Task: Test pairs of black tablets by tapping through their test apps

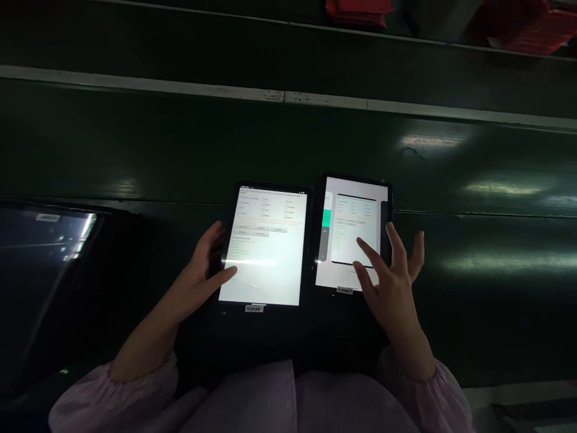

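Note:
Two lit tablets lie side by side in front of me. The left tablet [270, 264] shows a page of checkboxes, grey buttons and green text lines, with a barcode label at its lower edge. My left hand [201, 276] holds its left side, thumb over the screen and the other fingers at the edge, partly hidden. On the right tablet [324, 273], a shrunken app window sits between slices of other windows. Over that screen is my right hand [392, 276], fingers spread and holding nothing. Its index fingertip is at the window; whether it touches the glass I cannot tell.
The dark green work surface [148, 144] is crossed by a pale metal strip [180, 88] beyond the tablets. A dark, glossy panel [40, 276] stands at the left. Red items [358, 12] and a red stack [536, 30] lie at the far edge.

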{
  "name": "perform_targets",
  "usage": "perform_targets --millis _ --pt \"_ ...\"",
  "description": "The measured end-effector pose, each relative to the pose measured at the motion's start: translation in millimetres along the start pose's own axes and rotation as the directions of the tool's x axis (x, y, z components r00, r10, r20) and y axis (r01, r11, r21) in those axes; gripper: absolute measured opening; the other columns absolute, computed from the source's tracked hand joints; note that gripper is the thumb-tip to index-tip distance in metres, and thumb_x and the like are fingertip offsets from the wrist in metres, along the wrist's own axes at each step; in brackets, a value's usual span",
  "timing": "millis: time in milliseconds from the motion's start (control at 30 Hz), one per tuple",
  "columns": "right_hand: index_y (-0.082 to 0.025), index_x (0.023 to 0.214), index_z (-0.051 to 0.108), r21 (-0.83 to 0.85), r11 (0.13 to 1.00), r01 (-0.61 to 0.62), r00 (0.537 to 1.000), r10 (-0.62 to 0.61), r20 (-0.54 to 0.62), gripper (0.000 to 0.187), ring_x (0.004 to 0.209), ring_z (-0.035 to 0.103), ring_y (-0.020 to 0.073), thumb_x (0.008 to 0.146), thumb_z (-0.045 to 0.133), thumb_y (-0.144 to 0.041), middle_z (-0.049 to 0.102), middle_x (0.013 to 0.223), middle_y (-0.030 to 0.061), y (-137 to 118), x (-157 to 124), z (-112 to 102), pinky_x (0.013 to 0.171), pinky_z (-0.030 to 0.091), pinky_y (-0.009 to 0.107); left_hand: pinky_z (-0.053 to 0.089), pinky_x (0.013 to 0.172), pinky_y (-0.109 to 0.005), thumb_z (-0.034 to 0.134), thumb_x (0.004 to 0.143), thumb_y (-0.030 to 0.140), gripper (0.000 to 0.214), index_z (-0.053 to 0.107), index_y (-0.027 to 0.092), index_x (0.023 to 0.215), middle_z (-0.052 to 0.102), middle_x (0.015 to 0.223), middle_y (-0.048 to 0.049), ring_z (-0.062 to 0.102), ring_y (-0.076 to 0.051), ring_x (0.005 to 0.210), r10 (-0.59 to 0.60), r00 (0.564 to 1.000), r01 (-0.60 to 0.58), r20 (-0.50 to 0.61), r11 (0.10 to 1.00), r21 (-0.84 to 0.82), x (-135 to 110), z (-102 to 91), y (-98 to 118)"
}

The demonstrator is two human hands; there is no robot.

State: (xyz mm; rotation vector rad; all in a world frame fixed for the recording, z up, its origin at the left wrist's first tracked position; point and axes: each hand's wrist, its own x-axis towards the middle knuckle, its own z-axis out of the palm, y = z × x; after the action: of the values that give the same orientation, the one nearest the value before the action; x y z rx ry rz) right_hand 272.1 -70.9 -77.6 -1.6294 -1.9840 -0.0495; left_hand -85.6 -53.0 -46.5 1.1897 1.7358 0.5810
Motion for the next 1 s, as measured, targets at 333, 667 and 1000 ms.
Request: perform_targets --millis 333,667,1000 --pt "-0.031 0.130 0.078 0.026 0.999 0.044 0.981 -0.038 -0.191 0.028 0.159 0.046 0.0447 0.110 0.059 -0.027 0.070 0.145 0.0080 10 -6 -13 0.120 0.048 0.070 0.038 0.128 -0.073 0.079 0.086 0.067 0.123 0.004 0.036 0.179 0.013 0.188 -0.0166 0.017 -0.049 0.172 0.095 0.991 -0.116 0.097 0.964 0.238 -38 3.0 -39" --pt "-0.031 0.119 0.082 0.034 0.998 0.048 0.981 -0.041 -0.192 0.025 0.153 0.053 0.0438 0.106 0.062 -0.022 0.073 0.141 0.0073 10 -9 -18 0.117 0.051 0.072 0.033 0.131 -0.070 0.082 0.083 0.066 0.119 0.015 0.032 0.175 0.031 0.181 -0.0211 0.021 -0.046 0.172 0.012 0.997 -0.003 -0.074 0.993 0.114 -4 12.0 -5" --pt "-0.027 0.108 0.083 0.062 0.996 0.059 0.980 -0.046 -0.191 0.023 0.153 0.054 0.0412 0.108 0.061 -0.021 0.074 0.139 0.0078 8 -9 -12 0.115 0.055 0.066 0.037 0.130 -0.068 0.080 0.074 0.075 0.123 0.021 0.032 0.173 0.026 0.184 -0.0216 0.018 -0.047 0.172 -0.057 0.998 0.059 -0.021 0.988 0.140 -28 0.6 -8"
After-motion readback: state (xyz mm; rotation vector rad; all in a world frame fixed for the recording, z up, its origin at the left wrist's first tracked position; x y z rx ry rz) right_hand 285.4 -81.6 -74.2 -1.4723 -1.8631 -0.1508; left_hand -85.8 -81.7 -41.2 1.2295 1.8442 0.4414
